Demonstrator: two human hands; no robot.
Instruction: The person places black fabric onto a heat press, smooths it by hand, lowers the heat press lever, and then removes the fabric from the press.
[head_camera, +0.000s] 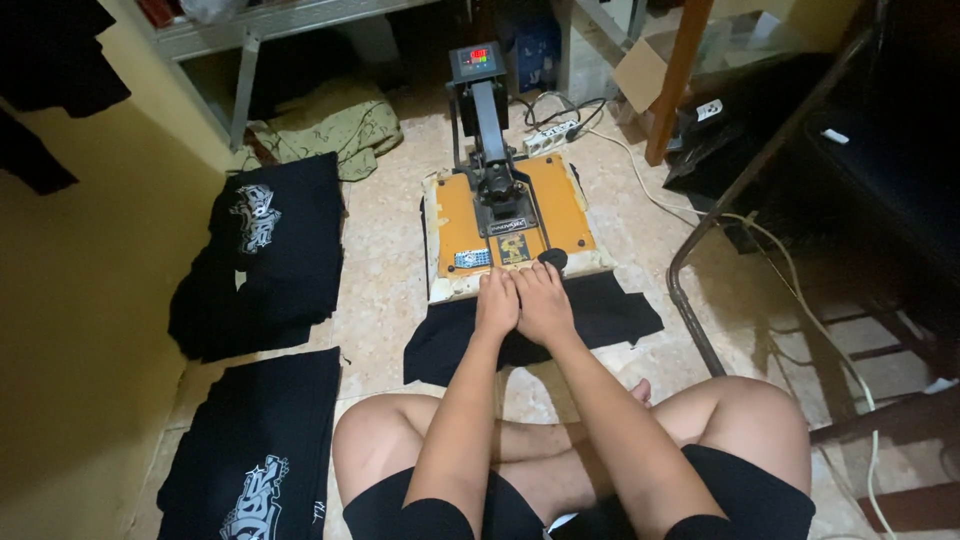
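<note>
An orange heat press (505, 215) sits closed on the tiled floor, with a black handle knob (552, 260) at its front edge. A black shirt (610, 315) lies clamped under the plate, and its lower part spreads out toward me. My left hand (496, 302) and my right hand (543, 300) rest side by side, palms down, at the press's front edge over the shirt. The right fingers reach just below the knob. Whether either hand grips anything is hidden under the palms. I sit cross-legged behind them.
A stack of black printed shirts (270, 250) lies left of the press, and another black printed shirt (255, 460) lies at lower left. A power strip (552, 135) and cables sit behind the press. A metal chair frame (700, 250) stands right, and a yellow wall (70, 330) stands left.
</note>
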